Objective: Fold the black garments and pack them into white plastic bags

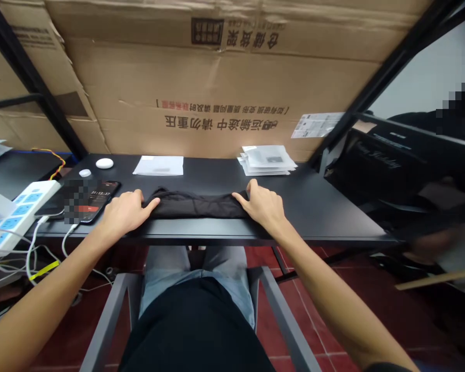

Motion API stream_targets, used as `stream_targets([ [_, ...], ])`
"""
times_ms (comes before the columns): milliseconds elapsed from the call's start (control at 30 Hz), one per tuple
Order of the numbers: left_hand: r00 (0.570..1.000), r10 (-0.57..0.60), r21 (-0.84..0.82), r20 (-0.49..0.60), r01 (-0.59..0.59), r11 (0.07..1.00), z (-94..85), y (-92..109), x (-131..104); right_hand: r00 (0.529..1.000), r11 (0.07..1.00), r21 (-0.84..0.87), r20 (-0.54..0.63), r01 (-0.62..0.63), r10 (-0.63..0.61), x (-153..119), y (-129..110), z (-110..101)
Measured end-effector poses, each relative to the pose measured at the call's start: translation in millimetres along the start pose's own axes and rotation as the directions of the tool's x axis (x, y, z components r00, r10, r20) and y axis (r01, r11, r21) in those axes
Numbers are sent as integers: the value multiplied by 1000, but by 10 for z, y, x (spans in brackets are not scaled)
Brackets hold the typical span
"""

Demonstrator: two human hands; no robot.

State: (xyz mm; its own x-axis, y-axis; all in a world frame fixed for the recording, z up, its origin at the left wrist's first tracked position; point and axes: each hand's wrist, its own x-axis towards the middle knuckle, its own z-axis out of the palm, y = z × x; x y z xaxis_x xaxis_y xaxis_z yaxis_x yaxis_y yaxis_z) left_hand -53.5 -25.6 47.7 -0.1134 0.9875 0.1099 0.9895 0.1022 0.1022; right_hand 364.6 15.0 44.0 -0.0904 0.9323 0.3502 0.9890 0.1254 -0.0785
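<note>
Long black folded fabric bundle [199, 205] held at both ends on the black counter [325, 206]

In the head view I see the left bare hand [124, 211] with its grip around the left end of the bundle, and the right bare hand [264, 205] grasping the right end, both thumbs on top. The bundle lies straight near the front edge of the counter. Behind it, one flat white rectangular packet [158, 166] is on the left and a stack of whitish plastic packets [269, 160] on the right. Near the left hand there is a black rectangular phone [104, 196]
</note>
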Motion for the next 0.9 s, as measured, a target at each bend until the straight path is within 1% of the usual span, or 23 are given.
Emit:
stream_targets([
  [33,999,-15,-11,37,15,1000,-23,-13,-29,993,995,45,-79,91,-87,-39,-47,-4],
  [67,997,-20,-31,71,22,999,-39,-30,-45,970,974,92,-148,206,-191,-82,-118,-5],
  [100,995,-18,-56,97,23,998,-47,-49,-49,934,934,139,-195,329,-300,-129,-212,-2],
  [133,993,-9,-80,116,19,997,-46,-68,-45,890,877,186,-217,442,-402,-181,-327,9],
  [200,990,23,-130,136,-6,992,-25,-106,-25,802,750,286,-197,597,-564,-289,-591,60],
  [233,990,46,-157,136,-24,987,-12,-121,-14,768,700,325,-171,636,-618,-340,-726,100],
  [267,989,70,-187,130,-45,981,-2,-130,-4,744,668,357,-139,653,-654,-383,-854,148],
  [333,990,106,-240,93,-81,967,-8,-121,9,727,644,408,-75,647,-683,-439,-1071,253],
  [400,995,96,-264,14,-89,960,-63,-51,16,730,649,443,-20,619,-683,-450,-1225,346],
  [467,992,59,-270,-112,-87,959,-160,103,23,728,642,475,4,602,-685,-427,-1319,402],
  [533,966,32,-284,-257,-108,953,-267,340,30,725,608,523,-29,597,-688,-386,-1352,409],
  [567,948,33,-295,-317,-131,946,-311,482,30,736,586,555,-71,590,-673,-364,-1342,395],
  [600,933,45,-301,-356,-161,940,-341,632,26,758,567,589,-126,576,-639,-341,-1311,372],
  [667,917,96,-303,-388,-225,926,-349,930,4,827,551,643,-254,532,-502,-297,-1190,303],
  [700,912,141,-299,-386,-268,916,-323,1066,-14,858,556,661,-312,504,-407,-276,-1103,262],
  [733,904,193,-292,-381,-315,903,-279,1188,-36,879,566,673,-362,477,-310,-258,-1003,219],
  [800,882,294,-272,-368,-404,873,-150,1378,-85,892,592,681,-420,432,-168,-234,-788,135],
  [833,871,333,-260,-362,-438,861,-73,1448,-107,891,603,677,-432,421,-138,-229,-686,101],
  [867,861,364,-250,-355,-463,850,4,1502,-126,890,612,668,-432,423,-143,-230,-593,74],
  [900,855,386,-244,-346,-480,843,78,1544,-142,889,616,657,-423,436,-177,-237,-515,59],
])
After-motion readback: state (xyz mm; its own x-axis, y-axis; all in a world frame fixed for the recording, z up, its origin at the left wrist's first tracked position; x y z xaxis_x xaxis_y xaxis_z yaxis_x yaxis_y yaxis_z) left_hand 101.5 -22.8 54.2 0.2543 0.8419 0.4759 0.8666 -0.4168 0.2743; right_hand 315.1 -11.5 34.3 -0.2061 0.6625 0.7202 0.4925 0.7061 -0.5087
